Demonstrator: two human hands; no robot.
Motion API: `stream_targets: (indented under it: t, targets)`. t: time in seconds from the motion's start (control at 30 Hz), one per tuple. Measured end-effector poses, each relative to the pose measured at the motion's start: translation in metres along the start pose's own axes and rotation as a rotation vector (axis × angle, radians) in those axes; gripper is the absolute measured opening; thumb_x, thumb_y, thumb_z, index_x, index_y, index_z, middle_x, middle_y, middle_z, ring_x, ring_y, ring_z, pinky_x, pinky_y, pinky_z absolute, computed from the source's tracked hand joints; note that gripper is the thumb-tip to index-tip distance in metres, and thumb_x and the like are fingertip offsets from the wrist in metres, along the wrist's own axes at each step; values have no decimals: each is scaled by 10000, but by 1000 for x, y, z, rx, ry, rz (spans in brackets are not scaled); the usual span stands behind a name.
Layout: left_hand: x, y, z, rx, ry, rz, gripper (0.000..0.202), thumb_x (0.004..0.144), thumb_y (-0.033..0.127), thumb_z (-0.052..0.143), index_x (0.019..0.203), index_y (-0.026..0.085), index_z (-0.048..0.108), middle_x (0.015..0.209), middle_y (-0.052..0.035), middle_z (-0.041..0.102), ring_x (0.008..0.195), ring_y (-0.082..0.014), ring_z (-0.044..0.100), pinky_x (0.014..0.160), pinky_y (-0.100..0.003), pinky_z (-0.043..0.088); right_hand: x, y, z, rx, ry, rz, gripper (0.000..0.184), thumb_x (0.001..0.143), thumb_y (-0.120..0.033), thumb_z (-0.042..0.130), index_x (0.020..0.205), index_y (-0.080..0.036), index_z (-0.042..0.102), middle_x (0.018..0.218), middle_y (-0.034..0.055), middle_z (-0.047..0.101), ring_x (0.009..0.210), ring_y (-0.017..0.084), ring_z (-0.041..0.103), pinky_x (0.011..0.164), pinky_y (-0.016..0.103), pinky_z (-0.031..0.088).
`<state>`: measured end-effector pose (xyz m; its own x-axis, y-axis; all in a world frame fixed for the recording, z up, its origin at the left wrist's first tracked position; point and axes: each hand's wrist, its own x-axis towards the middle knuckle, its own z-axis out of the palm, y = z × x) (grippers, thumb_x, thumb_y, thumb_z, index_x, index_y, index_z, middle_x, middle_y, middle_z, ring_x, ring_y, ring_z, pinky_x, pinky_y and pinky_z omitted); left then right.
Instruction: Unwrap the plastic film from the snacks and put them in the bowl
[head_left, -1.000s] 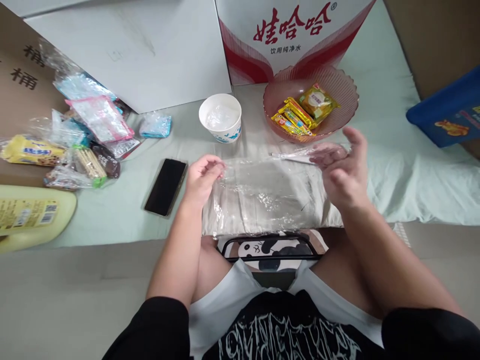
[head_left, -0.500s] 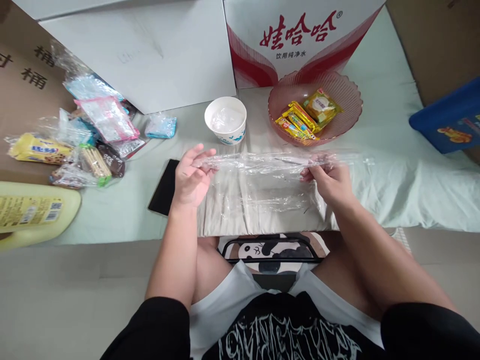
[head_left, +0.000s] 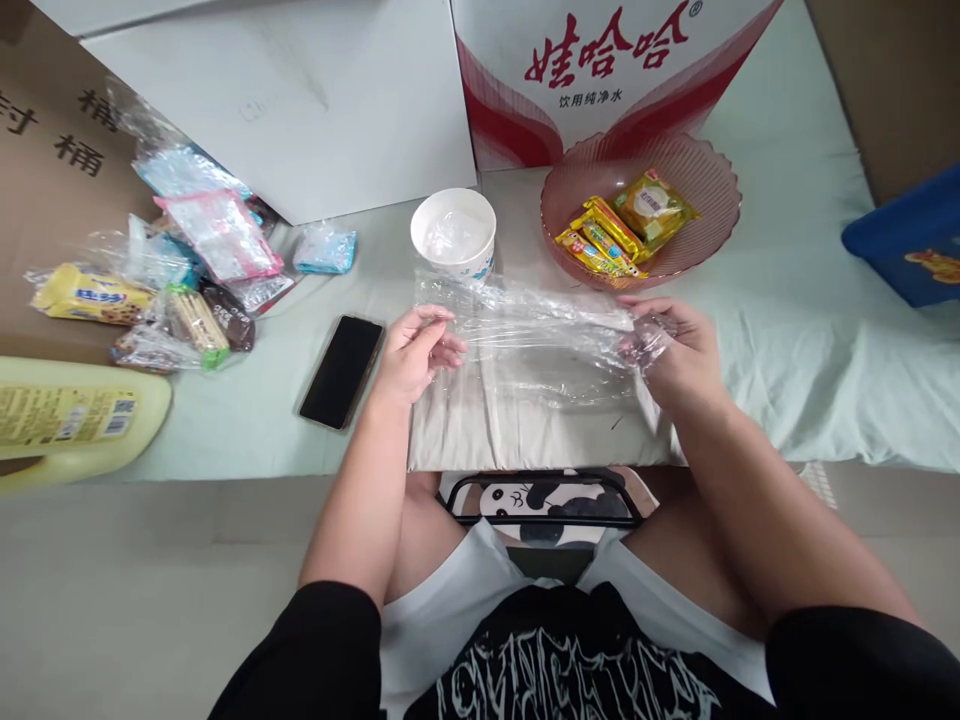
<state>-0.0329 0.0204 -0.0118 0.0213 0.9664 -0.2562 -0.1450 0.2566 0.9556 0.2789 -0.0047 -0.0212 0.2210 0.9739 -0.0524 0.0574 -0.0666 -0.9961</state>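
Note:
A clear plastic bag (head_left: 540,345) is stretched sideways between my two hands, above the cloth-covered table. My left hand (head_left: 416,352) pinches its left part between thumb and fingers. Bunched film is gathered in my right hand (head_left: 675,350), closed around the other end. Just beyond the bag stands a white paper cup (head_left: 480,268) with crumpled clear plastic in it. Behind my right hand, a pink ribbed bowl (head_left: 716,195) holds several yellow-wrapped snacks (head_left: 611,235). A black phone (head_left: 341,372) lies left of my left hand.
Wrapped snacks (head_left: 94,295) and plastic packets (head_left: 221,235) are heaped at the left, near a pale yellow jug (head_left: 82,415). White boxes (head_left: 300,110) line the back. A blue container (head_left: 911,240) stands at the right. The table's front edge (head_left: 262,475) runs before my knees.
My left hand has shifted right, uncovering the phone. My right hand now has more film bunched in it. The bag has spread out toward the cup.

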Motion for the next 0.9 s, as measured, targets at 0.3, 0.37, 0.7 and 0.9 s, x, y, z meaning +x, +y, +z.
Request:
stream_targets:
  t: [0.3, 0.37, 0.7, 0.9]
  targets:
    - [-10, 11, -10, -160, -131, 27, 243, 545, 206, 882, 532, 166, 643, 623, -33, 733, 452, -159, 661, 454, -286, 577, 7, -6, -16, 139, -118, 57, 541, 661, -642, 790, 602, -224, 450, 1168, 38, 706, 541, 115, 503, 492, 368, 469]
    - [-8, 8, -12, -108, -128, 16, 198, 533, 202, 888, 537, 167, 693, 641, -46, 745, 457, -151, 656, 465, -283, 582, 8, -5, -17, 192, -114, 92, 559, 621, -608, 822, 594, -219, 421, 1124, 29, 696, 529, 107, 471, 477, 346, 431]
    - [5, 2, -7, -109, 53, 32, 192, 723, 327, 691, 674, 151, 752, 792, -90, 792, 727, -212, 767, 685, -319, 640, 16, 10, -21, 105, -130, 52, 486, 858, -720, 477, 772, -258, 600, 1151, 88, 688, 736, 238, 619, 642, 458, 512]
    - [9, -5, -9, -54, 152, 93, 509, 812, 616, 698, 589, 159, 683, 630, -75, 718, 617, -183, 723, 578, -277, 597, 10, 7, -13, 102, -139, 99, 350, 858, -587, 639, 800, -242, 622, 1157, 67, 684, 803, 194, 653, 740, 409, 581]
